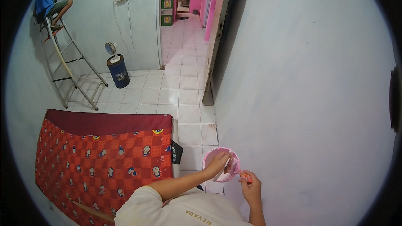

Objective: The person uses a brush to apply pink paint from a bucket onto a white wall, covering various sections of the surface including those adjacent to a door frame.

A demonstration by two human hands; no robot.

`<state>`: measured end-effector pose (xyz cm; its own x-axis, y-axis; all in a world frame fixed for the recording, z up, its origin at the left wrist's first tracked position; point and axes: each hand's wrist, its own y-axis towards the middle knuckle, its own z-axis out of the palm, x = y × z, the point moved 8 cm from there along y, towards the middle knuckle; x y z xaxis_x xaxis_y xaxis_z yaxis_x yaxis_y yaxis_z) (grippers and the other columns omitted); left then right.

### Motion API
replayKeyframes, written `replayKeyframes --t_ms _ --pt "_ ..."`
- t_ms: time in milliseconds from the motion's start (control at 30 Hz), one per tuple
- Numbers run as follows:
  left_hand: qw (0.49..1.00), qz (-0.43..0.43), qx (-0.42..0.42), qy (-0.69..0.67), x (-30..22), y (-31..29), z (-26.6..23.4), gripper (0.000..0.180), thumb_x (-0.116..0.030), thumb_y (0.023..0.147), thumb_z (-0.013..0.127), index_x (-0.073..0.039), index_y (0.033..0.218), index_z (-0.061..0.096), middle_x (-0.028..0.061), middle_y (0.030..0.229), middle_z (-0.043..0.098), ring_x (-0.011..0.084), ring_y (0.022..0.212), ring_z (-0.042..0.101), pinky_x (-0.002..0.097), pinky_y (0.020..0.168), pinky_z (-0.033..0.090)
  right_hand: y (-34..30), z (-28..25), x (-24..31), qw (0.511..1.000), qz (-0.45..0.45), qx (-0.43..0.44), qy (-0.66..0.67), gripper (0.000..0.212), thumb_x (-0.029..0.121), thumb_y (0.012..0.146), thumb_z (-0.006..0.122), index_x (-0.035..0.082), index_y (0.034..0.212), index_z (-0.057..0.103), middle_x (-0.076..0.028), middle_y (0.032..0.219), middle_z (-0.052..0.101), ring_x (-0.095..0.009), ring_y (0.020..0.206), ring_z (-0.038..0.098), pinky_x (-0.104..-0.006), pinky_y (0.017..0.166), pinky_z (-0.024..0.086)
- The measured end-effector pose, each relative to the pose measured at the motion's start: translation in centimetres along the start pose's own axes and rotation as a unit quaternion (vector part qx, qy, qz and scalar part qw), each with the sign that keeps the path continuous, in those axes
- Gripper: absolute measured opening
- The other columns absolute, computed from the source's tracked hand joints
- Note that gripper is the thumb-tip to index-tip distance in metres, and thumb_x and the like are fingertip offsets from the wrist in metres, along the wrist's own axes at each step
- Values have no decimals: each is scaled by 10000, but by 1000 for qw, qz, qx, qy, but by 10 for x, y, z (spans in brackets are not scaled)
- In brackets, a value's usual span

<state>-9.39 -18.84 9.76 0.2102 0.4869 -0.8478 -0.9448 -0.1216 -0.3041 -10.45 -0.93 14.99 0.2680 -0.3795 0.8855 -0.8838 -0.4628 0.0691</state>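
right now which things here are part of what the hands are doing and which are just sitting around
In use:
- pink bucket, held by the left hand
- orange-handled tool in the right hand
- pale wall beside them

Just lying about:
- red patterned mattress
- blue drum with small fan
- stepladder, where another person is perched

White tiled floor, running through the doorway into a pink-walled hallway. Landmark: red checkered mattress with cartoon print, flat on the tiles. Beyond its far edge, an aluminium stepladder stands by the wall. Right of the ladder, a dark blue drum with a small fan on top.
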Motion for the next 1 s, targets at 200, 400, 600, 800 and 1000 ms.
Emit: replayKeyframes --t_ms 200,400,600,800,1000 --pt "1000 -5 15 23 5 -11 19 416 -423 1035 455 -48 872 534 55 694 523 147 524 506 286 478 395 25 33 12 975 -41 134 -173 126 103 845 645 24 942 627 -134 961 694 -324 839 682 -392 745 546" --pt "999 -5 9 36 12 -16 31 424 -408 1022 477 -44 806 502 31 643 511 128 476 507 285 439 407 41 76 -54 922 -67 200 -324 136 231 833 640 103 873 618 -75 880 686 -289 845 685 -393 728 550" --pt "998 -41 14 37 11 -29 38 411 -400 1020 484 -51 805 497 38 629 512 132 466 503 290 435 402 43 102 -74 881 -60 238 -405 151 257 880 569 128 932 627 -63 823 664 -272 821 677 -366 734 557" --pt "998 -4 52 24 10 -26 43 412 -382 1015 497 -42 783 493 54 601 508 147 453 499 289 437 403 33 118 -87 884 -52 251 -392 170 260 898 550 120 966 617 -62 825 660 -259 819 673 -358 739 558" --pt "998 -34 48 22 22 -25 45 436 -377 1008 504 -34 739 503 75 559 518 157 451 498 293 446 410 29 120 -99 902 -25 258 -346 189 263 916 531 112 999 608 -61 828 656 -245 817 669 -350 745 558"
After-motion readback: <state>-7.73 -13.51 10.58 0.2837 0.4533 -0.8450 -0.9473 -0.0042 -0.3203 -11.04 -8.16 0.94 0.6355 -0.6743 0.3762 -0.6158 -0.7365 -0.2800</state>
